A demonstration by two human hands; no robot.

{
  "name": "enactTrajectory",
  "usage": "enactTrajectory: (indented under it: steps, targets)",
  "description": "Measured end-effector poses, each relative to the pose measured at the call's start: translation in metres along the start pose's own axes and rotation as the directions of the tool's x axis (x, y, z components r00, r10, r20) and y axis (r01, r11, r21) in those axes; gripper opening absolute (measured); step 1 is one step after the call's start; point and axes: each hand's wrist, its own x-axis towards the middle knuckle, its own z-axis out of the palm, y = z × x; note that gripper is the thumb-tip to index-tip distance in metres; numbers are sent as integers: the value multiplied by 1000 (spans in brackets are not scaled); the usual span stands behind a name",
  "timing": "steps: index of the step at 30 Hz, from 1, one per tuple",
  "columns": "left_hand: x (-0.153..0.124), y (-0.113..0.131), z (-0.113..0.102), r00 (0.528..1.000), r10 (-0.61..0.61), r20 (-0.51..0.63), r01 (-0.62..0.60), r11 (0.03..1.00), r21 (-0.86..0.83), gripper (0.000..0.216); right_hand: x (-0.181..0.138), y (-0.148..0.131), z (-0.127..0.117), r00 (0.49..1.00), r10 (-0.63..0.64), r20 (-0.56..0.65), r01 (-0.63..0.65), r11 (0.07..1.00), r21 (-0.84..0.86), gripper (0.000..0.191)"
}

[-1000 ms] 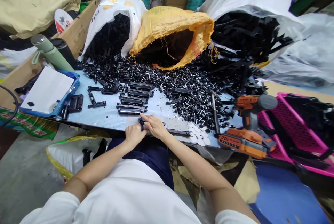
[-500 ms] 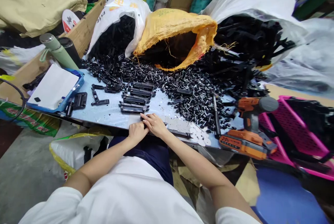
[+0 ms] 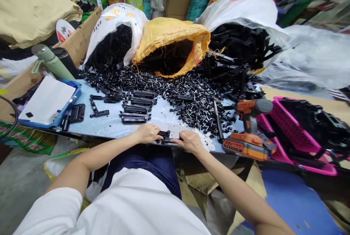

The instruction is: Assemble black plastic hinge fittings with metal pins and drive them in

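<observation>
In the head view, the part (image 3: 164, 133), black and narrow, is at the desk's (image 3: 112, 127) front edge. The left hand (image 3: 148, 133) has it in its grip; the right hand (image 3: 191, 141) curls beside it, its hold unclear. Bare desk stretches left along that edge; a pile (image 3: 198, 109) crowds behind.

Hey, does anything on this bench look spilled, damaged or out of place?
Two things: the yellow sack has a ragged mouth with loose threads, and small black parts lie in a jumbled heap in front of it, looking spilled beside the tidy row of black pieces.
</observation>
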Motion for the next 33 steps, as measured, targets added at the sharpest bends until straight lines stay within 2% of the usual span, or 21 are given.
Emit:
enactTrajectory:
  steps: [4, 5, 7, 9, 10, 12, 14, 16, 18, 20, 22, 24, 26, 27, 29, 31, 33]
  targets:
    - [-10, 1, -8, 981, -191, 41, 195, 976, -97, 54, 18, -12, -24, 978, -115, 172, 88, 984, 157, 66]
    - [-12, 1, -10, 968, -247, 51, 250, 964, -88, 55, 23, -19, -29, 969, -97, 226, 65, 987, 148, 66]
    - [-15, 1, -15, 928, -368, 59, 370, 928, -39, 57, 32, -35, -37, 954, 22, 298, -34, 999, 35, 64]
    - [-16, 3, -20, 880, -472, 61, 473, 881, 6, 59, 43, -51, -43, 956, 108, 274, -89, 993, -80, 61]
    - [-16, 5, -23, 862, -504, 61, 504, 864, 18, 60, 49, -58, -45, 967, 90, 238, -67, 992, -106, 60]
    - [-17, 8, -30, 846, -530, 61, 530, 848, 21, 61, 60, -68, -47, 985, -45, 168, 64, 992, -110, 57]
    - [-20, 11, -34, 844, -531, 72, 532, 847, 11, 61, 70, -72, -46, 967, -209, 145, 222, 971, -84, 53]
    - [-24, 11, -37, 839, -536, 90, 539, 842, -4, 60, 76, -73, -44, 940, -309, 148, 317, 948, -35, 48]
    - [-30, 10, -37, 822, -560, 99, 565, 825, -20, 60, 77, -70, -42, 925, -357, 131, 358, 934, 22, 51]
    - [-38, 5, -37, 811, -580, 70, 583, 811, -38, 59, 72, -66, -42, 944, -311, 108, 309, 951, 35, 58]
    - [-47, 1, -39, 843, -537, 18, 537, 842, -50, 58, 65, -59, -48, 972, -209, 111, 209, 978, 11, 63]
    - [-58, 0, -44, 911, -410, -45, 407, 911, -58, 61, 56, -54, -58, 980, -165, 108, 163, 986, 28, 66]
    - [-69, 6, -53, 970, -208, -126, 193, 974, -120, 65, 49, -54, -72, 965, -255, 63, 242, 956, 169, 68]
    - [-74, 11, -59, 975, -117, -191, 82, 980, -180, 67, 46, -57, -78, 948, -316, 17, 299, 911, 283, 69]
    - [-83, 27, -69, 941, -20, -339, -97, 941, -325, 70, 42, -70, -89, 918, -387, -86, 373, 769, 519, 68]
    - [-89, 45, -77, 899, -39, -436, -182, 874, -451, 71, 39, -90, -91, 907, -387, -166, 381, 588, 713, 64]
    - [-90, 61, -78, 866, -71, -495, -229, 824, -518, 72, 35, -114, -82, 903, -332, -275, 399, 403, 824, 61]
